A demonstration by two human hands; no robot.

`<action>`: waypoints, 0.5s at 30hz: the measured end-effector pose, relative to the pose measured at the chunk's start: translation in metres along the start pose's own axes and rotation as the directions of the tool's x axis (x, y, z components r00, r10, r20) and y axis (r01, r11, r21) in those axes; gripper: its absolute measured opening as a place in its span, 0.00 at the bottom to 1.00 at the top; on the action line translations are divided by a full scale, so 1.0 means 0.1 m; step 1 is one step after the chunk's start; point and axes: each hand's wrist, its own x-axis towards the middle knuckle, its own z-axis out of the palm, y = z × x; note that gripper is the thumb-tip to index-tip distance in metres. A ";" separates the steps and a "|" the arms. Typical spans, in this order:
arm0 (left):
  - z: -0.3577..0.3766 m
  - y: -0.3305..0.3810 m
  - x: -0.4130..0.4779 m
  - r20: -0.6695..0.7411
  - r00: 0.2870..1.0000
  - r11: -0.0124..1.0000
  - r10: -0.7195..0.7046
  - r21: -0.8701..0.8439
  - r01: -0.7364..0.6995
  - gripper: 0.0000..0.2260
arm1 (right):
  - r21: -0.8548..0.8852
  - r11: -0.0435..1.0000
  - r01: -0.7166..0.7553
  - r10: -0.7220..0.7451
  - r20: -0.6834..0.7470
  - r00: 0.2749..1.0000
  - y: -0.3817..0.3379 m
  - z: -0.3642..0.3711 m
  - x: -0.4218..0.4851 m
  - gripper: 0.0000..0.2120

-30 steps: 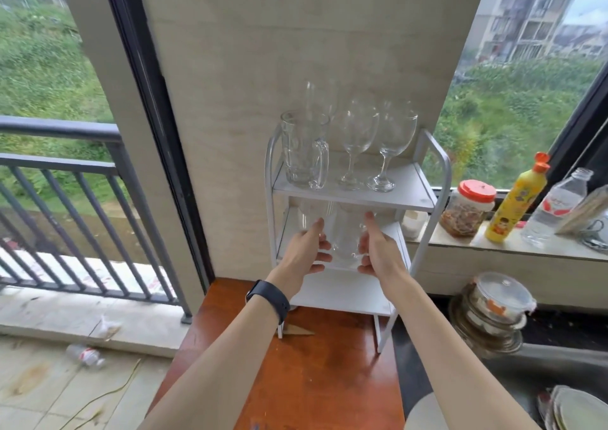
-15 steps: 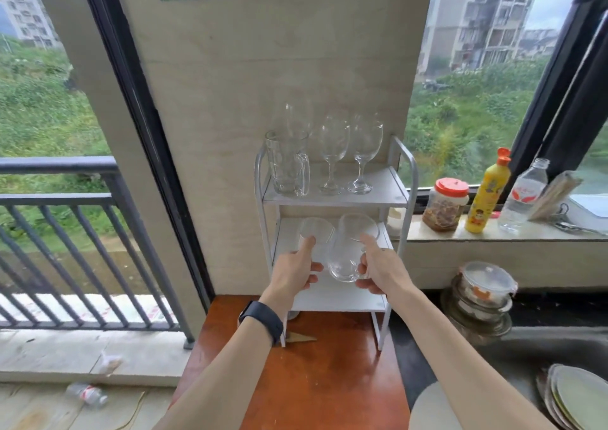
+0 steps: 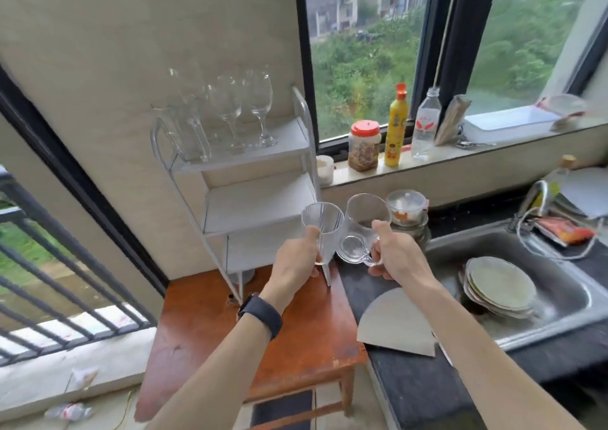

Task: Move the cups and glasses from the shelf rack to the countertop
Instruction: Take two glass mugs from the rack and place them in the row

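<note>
My left hand [image 3: 297,260] grips a clear ribbed glass [image 3: 321,222], held in the air in front of the white shelf rack [image 3: 260,199]. My right hand [image 3: 394,252] holds a clear glass mug [image 3: 362,228] by its handle, tilted, just right of the rack and above the dark countertop [image 3: 418,393]. The two glasses nearly touch. On the rack's top shelf stand a glass mug [image 3: 187,133] and two wine glasses [image 3: 243,110], with more glass behind them. The rack's middle shelf shows nothing on it.
The rack stands on a brown wooden table [image 3: 210,337]. A steel sink [image 3: 559,284] holds stacked plates [image 3: 500,288]. A lidded container [image 3: 406,207] sits behind the mug. A jar [image 3: 363,146], yellow bottle [image 3: 396,126] and water bottle [image 3: 426,123] line the windowsill. A white board [image 3: 394,324] lies on the counter.
Both hands have pulled the two glasses out of the rack's middle shelf and carried them down and right, toward the countertop. The view has swung right.
</note>
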 end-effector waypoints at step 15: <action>4.02 1.17 -1.99 0.551 0.822 0.981 0.147 0.026 -0.193 0.17 | 0.037 0.954 -0.296 0.275 -0.490 0.827 2.09 -3.87 -1.80 0.27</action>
